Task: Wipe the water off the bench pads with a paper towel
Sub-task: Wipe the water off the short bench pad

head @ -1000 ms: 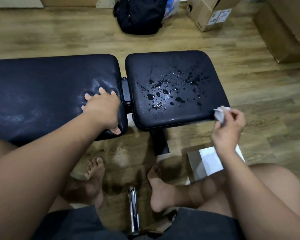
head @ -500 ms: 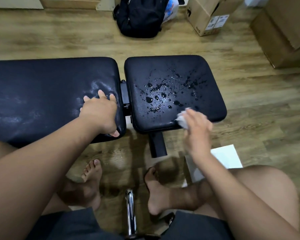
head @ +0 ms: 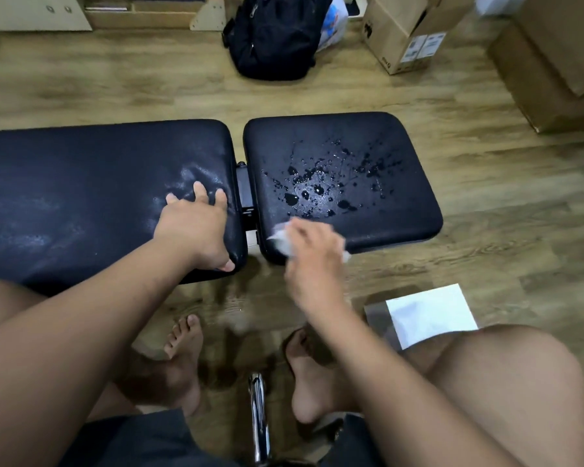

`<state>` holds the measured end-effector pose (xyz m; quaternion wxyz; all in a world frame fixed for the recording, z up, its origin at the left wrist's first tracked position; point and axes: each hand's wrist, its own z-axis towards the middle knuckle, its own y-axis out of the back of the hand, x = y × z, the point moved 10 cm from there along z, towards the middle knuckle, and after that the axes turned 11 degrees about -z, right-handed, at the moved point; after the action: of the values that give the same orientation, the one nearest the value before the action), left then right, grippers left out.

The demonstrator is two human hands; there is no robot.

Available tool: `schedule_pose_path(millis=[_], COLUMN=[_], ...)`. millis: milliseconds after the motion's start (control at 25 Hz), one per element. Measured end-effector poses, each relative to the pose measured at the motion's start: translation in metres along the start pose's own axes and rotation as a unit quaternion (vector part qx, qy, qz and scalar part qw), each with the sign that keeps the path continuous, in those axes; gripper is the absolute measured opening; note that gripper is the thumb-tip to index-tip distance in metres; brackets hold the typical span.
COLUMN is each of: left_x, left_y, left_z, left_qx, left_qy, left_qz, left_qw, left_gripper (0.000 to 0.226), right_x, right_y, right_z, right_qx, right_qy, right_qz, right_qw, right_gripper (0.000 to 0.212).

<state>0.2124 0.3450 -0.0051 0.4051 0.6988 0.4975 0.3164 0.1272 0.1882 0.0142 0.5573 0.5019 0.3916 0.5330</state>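
The right hand (head: 312, 254) grips a crumpled white paper towel (head: 280, 239) on the wet, short black padded seat (head: 402, 183) — near edge. The left hand (head: 196, 227) lies flat, fingers spread, on the long black back pad (head: 81, 183).

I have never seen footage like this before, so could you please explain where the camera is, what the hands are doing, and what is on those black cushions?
There is no machine: a person is working with bare hands, and one wide-angle camera worn on the head looks forward and down, so you also see their arms, knees and bare feet.

The two black cushions are bench pads. The long pad is on the left and the short pad on the right, with a narrow gap between them. Water drops are scattered over the middle of the short pad.

The left hand rests on the long pad's near right corner, thumb over the edge. The right hand holds a crumpled paper towel in its grip at the short pad's near edge, just short of the drops.

A white sheet lies on the wood floor.
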Motion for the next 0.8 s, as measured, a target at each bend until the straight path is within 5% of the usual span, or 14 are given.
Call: schedule_pose_path(millis=[80, 160, 280, 360, 440, 520, 680, 720, 800], left_x=[0.004, 0.005, 0.005, 0.002, -0.001, -0.002, 0.003, 0.005, 0.007], left_y=[0.000, -0.002, -0.002, 0.001, 0.004, 0.006, 0.002, 0.001, 0.000], left_z=[-0.002, -0.003, 0.000, 0.000, -0.001, -0.001, -0.002, -0.003, -0.005], left_qx=[-0.001, 0.004, 0.004, -0.004, -0.013, -0.013, -0.001, -0.004, -0.012], left_qy=[0.002, 0.001, 0.002, 0.002, 0.001, 0.002, 0.008, 0.007, 0.008], left_qz=[-0.020, -0.021, -0.018, -0.002, 0.014, 0.019, -0.014, -0.023, -0.030], left_qw=[1.000, 1.000, 1.000, 1.000, 1.000, 1.000, 1.000, 1.000, 0.999], left_gripper=[0.129, 0.130, 0.133, 0.134, 0.135, 0.135, 0.134, 0.133, 0.132], right_x=[0.067, 0.041, -0.115, -0.221, -0.236, -0.161, 0.048, 0.068, 0.021], right_y=[-0.006, 0.001, 0.014, 0.030, 0.032, 0.018, -0.009, -0.006, 0.003], right_z=[-0.014, -0.017, -0.002, 0.001, 0.001, 0.006, -0.004, -0.008, 0.001], right_qx=[0.016, 0.017, 0.011, 0.018, 0.013, 0.018, 0.058, 0.059, 0.040], right_qy=[0.137, 0.166, -0.052, -0.232, -0.308, -0.242, 0.066, 0.131, 0.098], right_qz=[0.009, 0.018, -0.010, -0.034, -0.033, -0.037, 0.017, 0.017, 0.049], right_qw=[0.990, 0.986, 0.999, 0.972, 0.951, 0.969, 0.996, 0.989, 0.993], right_gripper=[0.039, 0.044, 0.056, 0.048, 0.043, 0.039, 0.034, 0.032, 0.034])
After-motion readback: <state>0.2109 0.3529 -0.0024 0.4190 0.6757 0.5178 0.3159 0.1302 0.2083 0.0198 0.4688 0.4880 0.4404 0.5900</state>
